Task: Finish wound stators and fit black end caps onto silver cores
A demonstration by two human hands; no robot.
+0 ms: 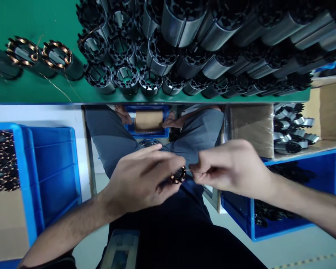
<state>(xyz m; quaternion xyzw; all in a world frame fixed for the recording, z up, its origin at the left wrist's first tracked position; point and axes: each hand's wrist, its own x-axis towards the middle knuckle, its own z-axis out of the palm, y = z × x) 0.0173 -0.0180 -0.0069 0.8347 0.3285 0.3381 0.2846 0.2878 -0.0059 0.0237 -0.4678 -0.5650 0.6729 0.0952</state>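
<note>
My left hand (pixel 145 177) is wrapped around a motor stator (pixel 178 175) above my lap; its end with copper windings faces right, and most of its body is hidden by the fingers. Just to the right, my right hand (pixel 226 168) is closed in a pinch at a thin wire (pixel 187 170) that runs from the stator's end. Both hands are a little blurred. On the green table (pixel 30 91) ahead, a few copper-wound stators (pixel 57 56) stand at the left, with loose wire ends trailing from them.
Stacked unwound stators (pixel 126 76) fill the table's middle and right. A blue crate (pixel 53 168) with wound stators is at the left. At the right, a cardboard box (pixel 252 127) of stators sits above a blue bin (pixel 282 237) with dark parts.
</note>
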